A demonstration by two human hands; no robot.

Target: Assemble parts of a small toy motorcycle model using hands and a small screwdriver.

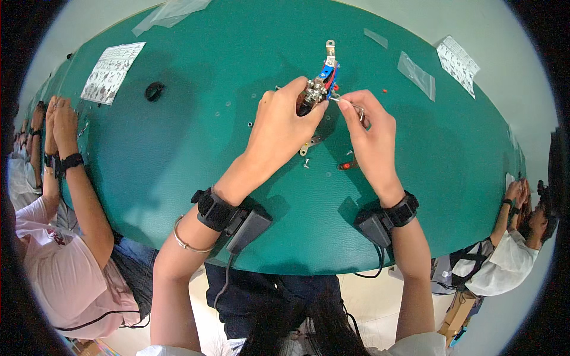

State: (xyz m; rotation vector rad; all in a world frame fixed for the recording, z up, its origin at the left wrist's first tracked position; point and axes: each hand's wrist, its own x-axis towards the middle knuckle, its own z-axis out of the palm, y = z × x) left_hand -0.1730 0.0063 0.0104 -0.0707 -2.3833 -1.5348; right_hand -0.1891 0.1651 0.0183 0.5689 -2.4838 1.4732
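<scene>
Fingers wrapped round its base, my left hand [278, 123] holds a small metal construction model [326, 72] with blue and red parts and a silver strip standing up at its far end. Between the thumb and fingers of my right hand [374, 124] is a thin bent hex key [360, 111]. Its tip is close to the model's right side; whether it sits in a screw, I cannot tell. Below my hands lie a perforated metal bracket [309, 146], a small screw [306, 163] and a dark strip with a red piece [347, 166].
A black rubber ring [154, 91] and a printed sheet [113, 72] lie on the green table [178, 178] to the left. Toward the right are a clear plastic bag [417, 77] and another sheet [457, 64]. Co-workers sit on both sides. Cables hang from my wrist devices.
</scene>
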